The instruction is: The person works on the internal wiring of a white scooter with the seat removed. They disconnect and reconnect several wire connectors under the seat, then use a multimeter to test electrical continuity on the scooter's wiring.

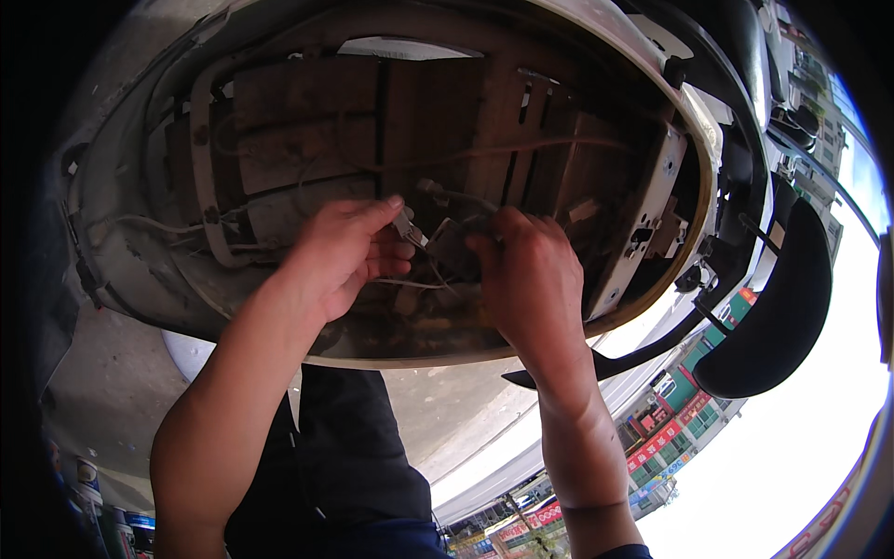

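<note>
Both hands reach into the open body of a scooter [321,351], among wires and rusty metal. My left hand [349,244] pinches a small pale wire connector [404,224] between thumb and fingers, with thin wires running from it. To its right, my right hand [533,265] is closed, thumb against curled fingers, beside a small dark block [454,247]. What its fingertips grip is partly hidden; I cannot tell whether it is the block or the cable. Just above, a second pale connector [431,188] sits on a grey cable leading toward the right hand.
A slotted metal bracket [643,219] crosses the bay's right end, and a curved metal strap [203,168] stands at its left. Several loose wires cross the bay. Outside on the right are a black mirror [768,298] and its stalk. Cans [88,480] stand at lower left.
</note>
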Motion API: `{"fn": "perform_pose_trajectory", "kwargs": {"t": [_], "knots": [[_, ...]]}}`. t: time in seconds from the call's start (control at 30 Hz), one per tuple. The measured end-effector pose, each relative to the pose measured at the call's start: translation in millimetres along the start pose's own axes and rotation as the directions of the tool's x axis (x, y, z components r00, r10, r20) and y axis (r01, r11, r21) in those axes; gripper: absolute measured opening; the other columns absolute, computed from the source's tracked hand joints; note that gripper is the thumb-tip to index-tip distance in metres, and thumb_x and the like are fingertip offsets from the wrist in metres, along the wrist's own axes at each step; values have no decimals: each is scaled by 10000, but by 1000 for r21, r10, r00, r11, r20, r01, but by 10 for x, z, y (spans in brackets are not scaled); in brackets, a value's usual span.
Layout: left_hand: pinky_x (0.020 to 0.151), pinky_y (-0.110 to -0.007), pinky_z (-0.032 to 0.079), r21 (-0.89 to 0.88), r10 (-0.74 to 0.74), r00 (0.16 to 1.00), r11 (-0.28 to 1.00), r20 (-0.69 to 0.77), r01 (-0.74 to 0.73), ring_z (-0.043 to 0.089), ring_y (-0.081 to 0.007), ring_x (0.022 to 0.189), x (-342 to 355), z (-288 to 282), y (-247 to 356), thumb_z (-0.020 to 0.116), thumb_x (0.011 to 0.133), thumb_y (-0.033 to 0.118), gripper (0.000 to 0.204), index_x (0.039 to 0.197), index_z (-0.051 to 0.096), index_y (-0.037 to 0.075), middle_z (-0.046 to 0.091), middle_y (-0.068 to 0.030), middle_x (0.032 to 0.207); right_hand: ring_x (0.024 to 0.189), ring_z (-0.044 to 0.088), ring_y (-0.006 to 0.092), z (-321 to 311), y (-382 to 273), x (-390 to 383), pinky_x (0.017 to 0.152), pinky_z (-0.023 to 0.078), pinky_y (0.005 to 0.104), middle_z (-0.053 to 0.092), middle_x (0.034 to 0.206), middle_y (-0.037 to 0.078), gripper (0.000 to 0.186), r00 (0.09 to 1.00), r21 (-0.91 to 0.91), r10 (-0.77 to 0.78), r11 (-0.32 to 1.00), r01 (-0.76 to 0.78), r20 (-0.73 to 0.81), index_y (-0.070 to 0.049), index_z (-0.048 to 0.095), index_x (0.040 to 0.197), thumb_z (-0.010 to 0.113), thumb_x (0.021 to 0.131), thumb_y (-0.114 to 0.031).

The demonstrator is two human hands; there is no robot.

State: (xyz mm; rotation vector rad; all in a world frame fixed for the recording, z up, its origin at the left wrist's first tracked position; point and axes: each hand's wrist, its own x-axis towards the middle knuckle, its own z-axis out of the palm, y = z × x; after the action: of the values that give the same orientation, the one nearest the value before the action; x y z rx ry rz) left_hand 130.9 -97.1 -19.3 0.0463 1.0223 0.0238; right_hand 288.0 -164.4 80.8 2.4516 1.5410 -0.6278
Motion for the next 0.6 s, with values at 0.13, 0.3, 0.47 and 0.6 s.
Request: {"fn": "perform_pose_trajectory", "kwargs": {"t": [0.13,0.3,0.47,0.6], "knots": [[678,-353,581,-62,-80,996,995,-40,77,666,-205,758,29,11,5,632,978,220,198,950,638,24,681,-95,877,835,626,318,18,25,-10,688,520,426,654,813,114,130,1000,-3,-20,1000,20,-20,-61,604,825,706,825,-142],[675,-363,586,-23,-90,996,996,-18,90,677,-215,774,39,-4,22,636,976,225,195,985,627,30,681,-97,879,827,627,314,17,29,-10,680,521,419,651,809,109,132,999,4,-30,1000,30,-35,-65,604,823,713,817,-138],[695,-336,578,83,51,999,995,16,-52,674,-201,798,-92,88,95,647,962,191,239,1130,590,31,679,-94,894,825,626,313,21,36,-14,682,522,419,651,814,107,141,999,-3,-19,1000,19,-29,-65,602,825,719,815,-144],[722,-302,563,228,152,982,958,114,-175,670,-182,816,-110,67,55,662,933,103,286,1190,578,11,683,-98,915,829,625,317,2,26,-17,698,522,420,645,805,113,141,999,7,-25,1000,26,-36,-63,603,836,716,826,-146]]}}
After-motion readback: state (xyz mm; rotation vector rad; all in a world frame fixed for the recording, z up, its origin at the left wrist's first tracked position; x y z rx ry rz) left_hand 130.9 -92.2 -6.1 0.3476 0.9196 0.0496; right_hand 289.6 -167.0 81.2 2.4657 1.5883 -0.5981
